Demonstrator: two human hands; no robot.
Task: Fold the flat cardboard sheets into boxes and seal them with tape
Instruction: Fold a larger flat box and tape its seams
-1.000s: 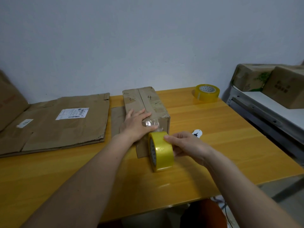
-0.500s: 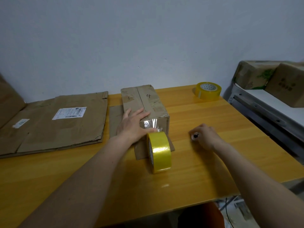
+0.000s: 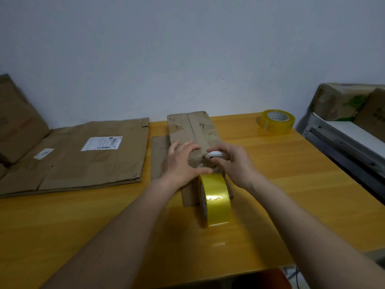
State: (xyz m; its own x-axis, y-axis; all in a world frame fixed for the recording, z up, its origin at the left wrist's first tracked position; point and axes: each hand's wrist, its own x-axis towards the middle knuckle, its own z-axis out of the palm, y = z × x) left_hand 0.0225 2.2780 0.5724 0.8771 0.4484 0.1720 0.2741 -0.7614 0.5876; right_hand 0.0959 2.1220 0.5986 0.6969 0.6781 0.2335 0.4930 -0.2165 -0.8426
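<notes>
A folded cardboard box (image 3: 193,128) marked 3 and 4 stands in the middle of the yellow table (image 3: 104,222). My left hand (image 3: 180,163) presses flat on its near top edge, thumb on a strip of clear tape. That strip runs down to a yellow tape roll (image 3: 215,199) standing on edge in front of the box. My right hand (image 3: 233,161) grips a small white cutter (image 3: 214,153) at the box's near right corner, just above the tape strip.
Flat cardboard sheets (image 3: 83,155) lie stacked on the table's left side. A second yellow tape roll (image 3: 277,121) sits at the far right. Off the table's right edge, a grey shelf (image 3: 343,140) carries two cardboard boxes (image 3: 341,101).
My right hand let go of the tape roll, picked the white cutter up from the table to the right, and brought it to the box's near corner. My left hand stayed on the box.
</notes>
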